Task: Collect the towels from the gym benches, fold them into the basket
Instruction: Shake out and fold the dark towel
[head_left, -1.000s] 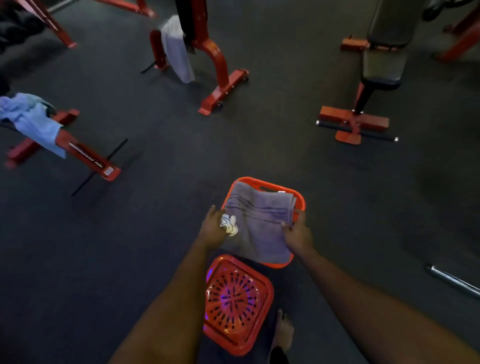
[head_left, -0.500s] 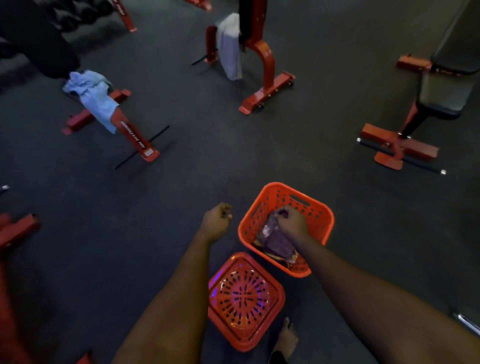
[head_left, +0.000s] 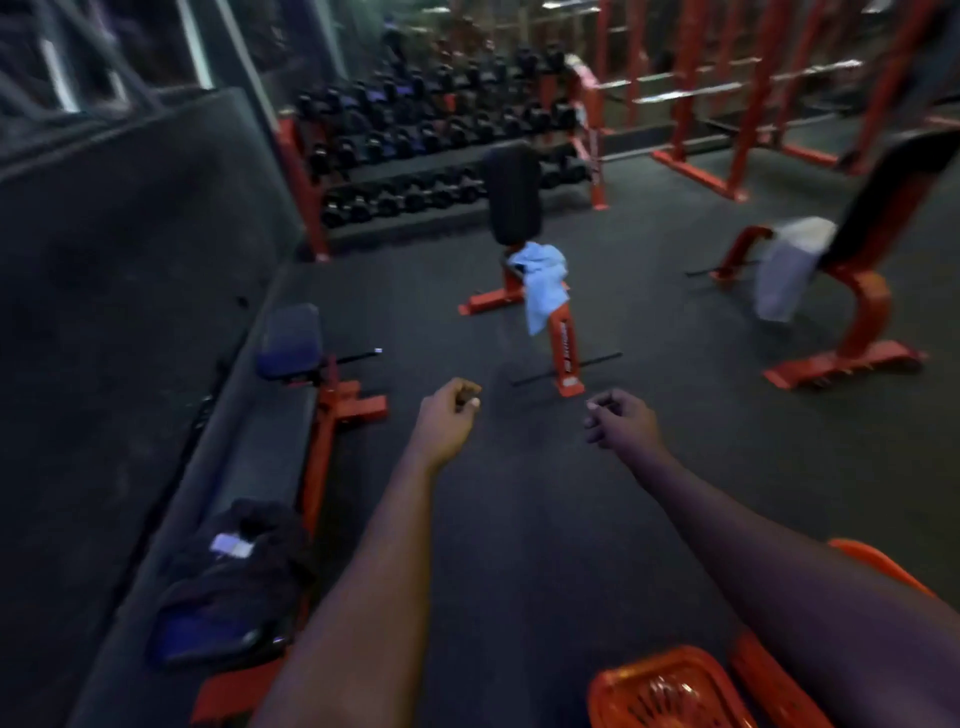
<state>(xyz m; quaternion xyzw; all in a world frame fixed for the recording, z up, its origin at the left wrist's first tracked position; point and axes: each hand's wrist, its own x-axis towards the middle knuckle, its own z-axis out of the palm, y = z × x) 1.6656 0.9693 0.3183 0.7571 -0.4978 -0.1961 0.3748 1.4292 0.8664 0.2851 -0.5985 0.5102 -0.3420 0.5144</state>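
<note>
A light blue towel (head_left: 540, 286) hangs over the seat end of a red-framed bench (head_left: 563, 348) straight ahead. A pale grey towel (head_left: 784, 270) drapes over another red bench (head_left: 862, 312) at the right. My left hand (head_left: 447, 415) and my right hand (head_left: 621, 418) are stretched out in front of me above the dark floor, both with fingers curled and nothing in them. The orange basket (head_left: 872, 564) shows only as a rim behind my right forearm. Its orange lid (head_left: 665, 691) lies at the bottom edge. The basket's inside is hidden.
A flat bench (head_left: 291, 338) with a red frame runs along the left, with a dark bundle of clothing (head_left: 228, 587) on its near end. A dumbbell rack (head_left: 441, 140) stands at the back, red squat racks (head_left: 727, 104) at the back right.
The purple towel went from both hands into the basket and my right hand let it go. My view has lifted from the basket toward the benches, and both hands are raised forward, empty.
</note>
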